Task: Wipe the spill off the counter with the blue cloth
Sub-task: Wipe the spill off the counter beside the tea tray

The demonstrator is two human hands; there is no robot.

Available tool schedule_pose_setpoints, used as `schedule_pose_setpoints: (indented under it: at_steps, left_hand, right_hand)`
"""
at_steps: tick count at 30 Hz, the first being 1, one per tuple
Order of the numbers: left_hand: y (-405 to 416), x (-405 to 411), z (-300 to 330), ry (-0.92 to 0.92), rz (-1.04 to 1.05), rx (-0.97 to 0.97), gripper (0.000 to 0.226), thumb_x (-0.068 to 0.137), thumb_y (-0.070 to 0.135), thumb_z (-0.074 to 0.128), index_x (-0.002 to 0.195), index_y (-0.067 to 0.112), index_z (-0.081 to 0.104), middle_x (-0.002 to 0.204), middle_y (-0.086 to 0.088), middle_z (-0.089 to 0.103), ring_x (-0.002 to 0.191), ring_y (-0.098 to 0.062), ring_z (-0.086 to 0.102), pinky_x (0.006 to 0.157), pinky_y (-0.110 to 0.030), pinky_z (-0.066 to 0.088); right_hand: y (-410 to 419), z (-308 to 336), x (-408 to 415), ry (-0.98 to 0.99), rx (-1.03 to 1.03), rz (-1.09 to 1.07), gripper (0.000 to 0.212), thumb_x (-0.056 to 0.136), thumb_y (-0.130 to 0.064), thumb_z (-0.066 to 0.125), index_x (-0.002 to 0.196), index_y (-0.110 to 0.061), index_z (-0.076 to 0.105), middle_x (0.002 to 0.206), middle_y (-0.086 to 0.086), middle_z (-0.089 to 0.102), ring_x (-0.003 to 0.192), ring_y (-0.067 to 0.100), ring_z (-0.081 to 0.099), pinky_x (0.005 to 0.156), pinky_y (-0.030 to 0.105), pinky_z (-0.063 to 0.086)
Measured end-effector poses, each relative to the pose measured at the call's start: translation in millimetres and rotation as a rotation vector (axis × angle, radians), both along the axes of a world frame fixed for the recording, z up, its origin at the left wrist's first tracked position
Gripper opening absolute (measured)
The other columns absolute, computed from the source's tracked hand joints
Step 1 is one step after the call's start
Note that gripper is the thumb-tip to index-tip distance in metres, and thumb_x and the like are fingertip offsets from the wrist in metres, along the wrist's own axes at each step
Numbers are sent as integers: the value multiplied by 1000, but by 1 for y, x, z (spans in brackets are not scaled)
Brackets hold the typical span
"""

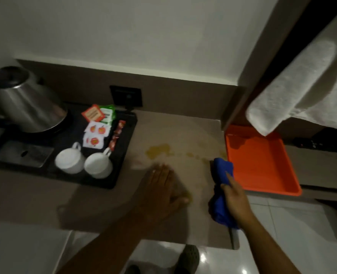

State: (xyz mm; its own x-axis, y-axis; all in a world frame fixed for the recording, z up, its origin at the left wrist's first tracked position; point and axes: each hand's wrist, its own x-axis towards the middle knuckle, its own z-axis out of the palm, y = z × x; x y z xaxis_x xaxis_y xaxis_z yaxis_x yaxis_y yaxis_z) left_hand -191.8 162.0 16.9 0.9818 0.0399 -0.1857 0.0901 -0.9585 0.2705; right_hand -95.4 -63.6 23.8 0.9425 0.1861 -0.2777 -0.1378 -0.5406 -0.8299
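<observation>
The surface (193, 135) is a beige counter top set against a dark upstand, dimly lit. A yellowish spill (159, 150) lies near its middle, with a trail of smaller drops running right toward the right edge and a further yellow patch just beside the left hand's thumb.

The left hand (163, 186) rests palm down on the surface, fingers spread and flat, gripping nothing. It sits just near of the main spill.

The right hand (234, 196) is clamped around the blue cloth (223, 175), which is bunched into a long roll. The far end of the blue cloth reaches the right edge of the surface, at the end of the drop trail; the near end hangs below the hand. Whether the cloth touches the surface cannot be told.

An orange tray (262, 165) lies just right of the cloth, beside the surface. A white towel (302, 86) hangs over its far end.

On the left, a black tray (124, 155) carries a steel kettle (25, 103), two white cups (84, 163) turned upside down, and several sachets (98, 125). A dark wall socket (126, 95) sits on the upstand behind.

One shoe (189, 258) shows on the tiled floor (282, 224) at the near edge of the view.
</observation>
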Motion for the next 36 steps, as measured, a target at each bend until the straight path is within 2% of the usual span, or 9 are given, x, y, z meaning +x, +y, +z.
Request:
schedule_pose_setpoints:
  at_steps: [2, 4, 6, 12, 18, 21, 26, 32, 36]
  left_hand:
    - [18, -46, -8, -22, 19, 7, 98, 88, 76, 22, 155, 5, 11, 163, -17, 0, 153, -38, 5, 122, -39, -11]
    - [38, -85, -19, -55, 76, 5, 92, 91, 72, 24, 148, 1, 36, 157, -22, 30, 144, -43, 32, 122, -45, 16]
    - [61, -113, -28, -51, 190, -18, 89, 92, 70, 26, 145, 1, 42, 154, -21, 36, 142, -41, 37, 116, -51, 28]
    - [94, -145, -42, 4, 499, 56, 92, 91, 70, 17, 143, -1, 44, 153, -29, 36, 143, -45, 33, 115, -59, 24]
    - [132, -148, -37, -21, 734, 89, 127, 70, 90, 4, 148, -7, 30, 156, -34, 24, 146, -48, 21, 115, -63, 15]
    - [144, -143, -36, -47, 741, 93, 130, 68, 92, 6, 147, -9, 29, 156, -35, 23, 146, -49, 21, 115, -63, 16]
    - [150, -138, -46, -42, 784, 105, 121, 73, 88, 22, 149, -7, 24, 158, -34, 20, 148, -47, 17, 116, -64, 13]
    - [151, -135, -50, -57, 860, 87, 122, 72, 86, 23, 150, -7, 21, 159, -31, 18, 149, -44, 13, 117, -64, 11]
    - [155, -135, -49, -74, 865, 96, 123, 71, 87, 24, 151, -7, 17, 160, -30, 15, 150, -43, 11, 118, -64, 9]
  right_hand:
    - [14, -24, -15, -156, -364, 241, 50, 98, -38, 40, 145, -25, 28, 156, -1, 13, 145, 17, 11, 116, 38, 1]
    - [18, -30, -14, -264, -512, 255, 63, 94, -55, 28, 148, -24, 19, 158, -3, 3, 146, 17, -5, 115, 44, -11]
    - [18, -30, -4, -319, -593, 258, 66, 92, -55, 17, 149, -21, 21, 160, 3, 7, 147, 21, -4, 116, 51, -7]
    - [64, -41, -16, -390, -766, 241, 57, 99, -40, 21, 149, -12, 20, 160, 12, 9, 147, 30, 2, 118, 53, 2]
    - [28, -48, -48, -535, -707, 691, 60, 96, -50, 12, 148, -22, 14, 158, 2, 11, 147, 22, 5, 119, 47, 9]
    - [8, -43, -37, -492, -714, 597, 60, 95, -50, 13, 148, -23, 13, 159, 3, 11, 147, 20, 3, 119, 50, 12]
    - [86, -42, -49, -363, -782, 218, 57, 98, -33, 30, 149, -11, 18, 159, 12, 13, 146, 31, 8, 118, 52, 9]
    - [48, -45, -77, -515, -685, 698, 57, 95, -45, 20, 148, -25, 14, 157, -3, 10, 147, 22, 7, 117, 45, 8]
    - [23, -43, -51, -427, -739, 436, 61, 93, -48, 16, 149, -23, 13, 159, 3, 12, 147, 24, 4, 118, 50, 11]
